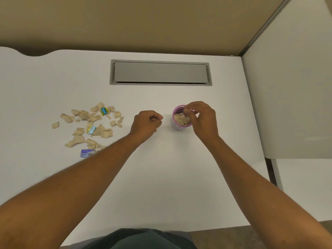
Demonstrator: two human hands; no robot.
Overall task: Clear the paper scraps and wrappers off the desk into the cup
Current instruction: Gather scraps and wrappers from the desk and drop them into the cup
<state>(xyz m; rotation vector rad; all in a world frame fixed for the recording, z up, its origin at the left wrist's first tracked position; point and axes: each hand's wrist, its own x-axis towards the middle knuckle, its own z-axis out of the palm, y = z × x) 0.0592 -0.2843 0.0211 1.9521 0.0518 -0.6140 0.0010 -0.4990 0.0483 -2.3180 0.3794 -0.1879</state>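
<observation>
A small cup (175,125) with a pink rim stands right of the desk's middle, with tan paper scraps (182,119) piled inside. My right hand (201,116) hovers over its rim, fingertips pinched at a scrap above the opening. My left hand (147,123) rests on the desk just left of the cup, curled into a fist; nothing shows in it. Several tan scraps (89,123) lie scattered at the left. Among them are two blue-and-yellow wrappers (104,110) (90,129) and a purple wrapper (87,153) nearest me.
A grey cable hatch (160,72) is set into the white desk (170,168) behind the cup. A tan partition rises along the back, a pale panel (287,105) on the right. The desk's right edge lies close to the cup.
</observation>
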